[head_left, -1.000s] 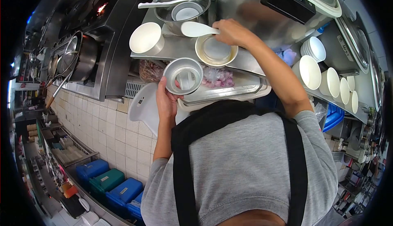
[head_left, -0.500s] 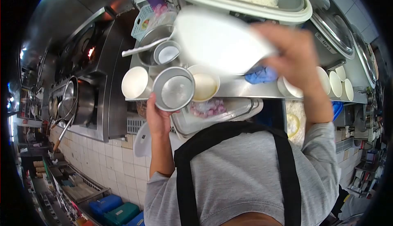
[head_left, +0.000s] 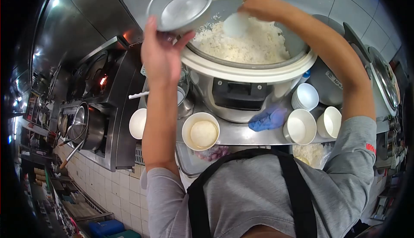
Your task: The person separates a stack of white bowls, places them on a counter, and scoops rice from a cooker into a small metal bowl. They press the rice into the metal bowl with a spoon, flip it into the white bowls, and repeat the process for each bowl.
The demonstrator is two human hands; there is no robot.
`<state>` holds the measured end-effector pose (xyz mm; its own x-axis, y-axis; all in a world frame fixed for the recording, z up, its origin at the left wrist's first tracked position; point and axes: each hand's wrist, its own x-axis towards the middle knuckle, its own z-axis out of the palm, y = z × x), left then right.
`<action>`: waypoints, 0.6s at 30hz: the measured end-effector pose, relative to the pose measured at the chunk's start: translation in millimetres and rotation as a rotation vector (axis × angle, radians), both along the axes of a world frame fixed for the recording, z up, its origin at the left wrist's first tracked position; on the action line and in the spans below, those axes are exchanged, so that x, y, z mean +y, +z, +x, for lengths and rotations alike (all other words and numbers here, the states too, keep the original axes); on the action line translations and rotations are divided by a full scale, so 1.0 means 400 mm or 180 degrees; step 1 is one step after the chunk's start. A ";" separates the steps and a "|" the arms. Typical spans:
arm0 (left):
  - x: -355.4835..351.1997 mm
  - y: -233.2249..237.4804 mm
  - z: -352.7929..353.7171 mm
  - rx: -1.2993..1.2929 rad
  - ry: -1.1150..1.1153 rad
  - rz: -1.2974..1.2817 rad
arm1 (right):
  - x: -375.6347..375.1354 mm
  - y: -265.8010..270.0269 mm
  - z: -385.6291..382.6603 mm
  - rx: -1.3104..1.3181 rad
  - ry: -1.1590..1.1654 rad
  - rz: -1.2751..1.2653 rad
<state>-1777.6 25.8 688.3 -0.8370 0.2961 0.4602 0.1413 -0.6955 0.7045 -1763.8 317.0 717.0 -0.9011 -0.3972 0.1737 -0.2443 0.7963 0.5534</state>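
Observation:
My left hand (head_left: 163,50) holds a round metal bowl (head_left: 183,6) tilted at the left rim of a large rice cooker (head_left: 297,70). No rice shows inside the metal bowl. My right hand (head_left: 261,5) grips a white scoop (head_left: 236,25), whose blade touches the white rice (head_left: 248,44) in the cooker. Below the cooker, on the steel counter, a white bowl (head_left: 201,131) holds something pale. Blue cloth or gloves (head_left: 268,119) lie in front of the cooker.
White bowls (head_left: 300,126) stand at the counter's right, with another bowl (head_left: 137,123) at the left. Metal pots sit left of the cooker. A flame (head_left: 103,80) burns at the stove on the left. Large lids (head_left: 381,72) lean at the right.
Both hands have moved up and forward to the cooker. The metal bowl has risen from the counter's edge to the cooker's rim, and the scoop has entered the cooker.

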 end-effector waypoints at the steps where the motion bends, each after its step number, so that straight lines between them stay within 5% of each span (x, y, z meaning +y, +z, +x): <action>1: 0.043 0.011 -0.017 0.0017 0.0036 -0.0052 | -0.025 -0.002 -0.019 -0.0203 0.0082 -0.0006; 12: 0.089 0.020 -0.051 0.0011 0.0267 -0.0256 | -0.128 -0.075 -0.029 -0.1307 0.0993 -0.1096; 18: 0.090 0.023 -0.046 0.0187 0.0361 -0.0420 | -0.046 0.007 0.049 -0.2118 0.0100 -0.2055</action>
